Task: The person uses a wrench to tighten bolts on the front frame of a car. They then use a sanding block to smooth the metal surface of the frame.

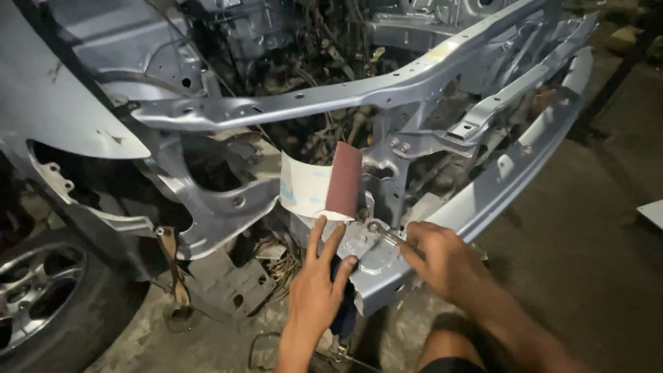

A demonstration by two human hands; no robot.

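left hand (315, 287): flat, fingers spread on bumper beam (483, 200), holding nothing | right hand (442, 259): grip closed on wrench (381, 231) below sandpaper sheet (321, 186) | risk: wrench may slip, knuckles striking metal

Silver painted metal frame (387, 90), rough sandpaper (343, 178)

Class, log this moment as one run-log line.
left hand: steadies bumper beam | right hand: holds wrench | sandpaper sheet: curled above

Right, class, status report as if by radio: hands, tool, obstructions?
Left hand flat on bumper beam. Right hand holds wrench. Folded sandpaper sheet propped just above.
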